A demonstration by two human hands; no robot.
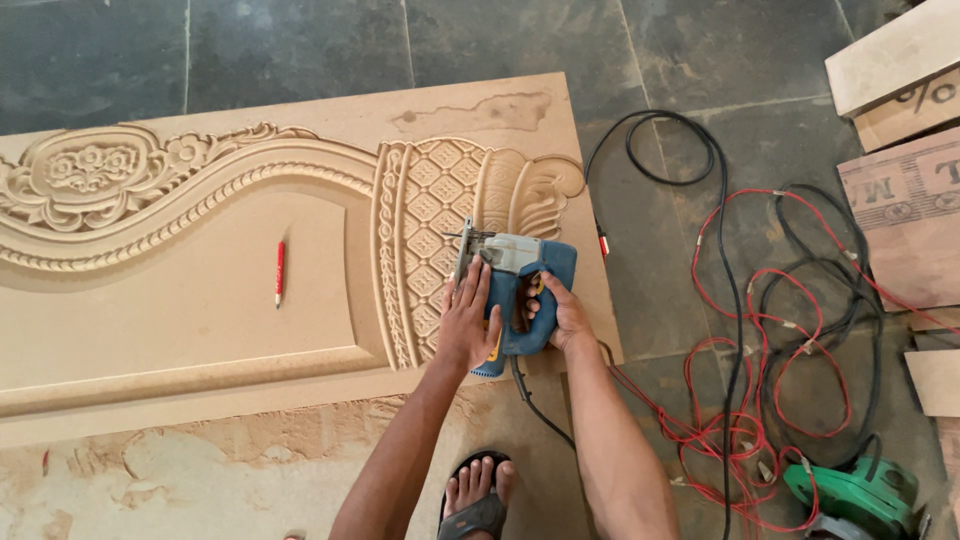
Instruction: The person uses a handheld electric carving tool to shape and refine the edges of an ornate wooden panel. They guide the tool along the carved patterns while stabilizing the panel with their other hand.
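Tool: a blue and grey jigsaw point(515, 290) stands on the carved board point(200, 300), near its right end, just beside the lattice carving point(432, 240).
Left hand: the left hand point(468, 320) lies flat and spread against the saw's left side, fingers pointing up the board, pressing rather than wrapping.
Right hand: the right hand point(562, 315) is clenched round the saw's handle from the right.
Board: it lies flat on the stone floor point(660, 60), with a red pencil point(280, 272) on its plain panel, well apart from the saw.
Cable: the saw's black cord point(535, 405) trails back between the forearms, beside a sandalled foot point(478, 492).
Risk: the left fingertips sit near the blade end, so a slip could bring them to it; the cord could snag on the foot and pull the cut off line into the carving.
Nearby: tangled red and black wires point(770, 340) and a green power tool point(860, 495) lie to the right.
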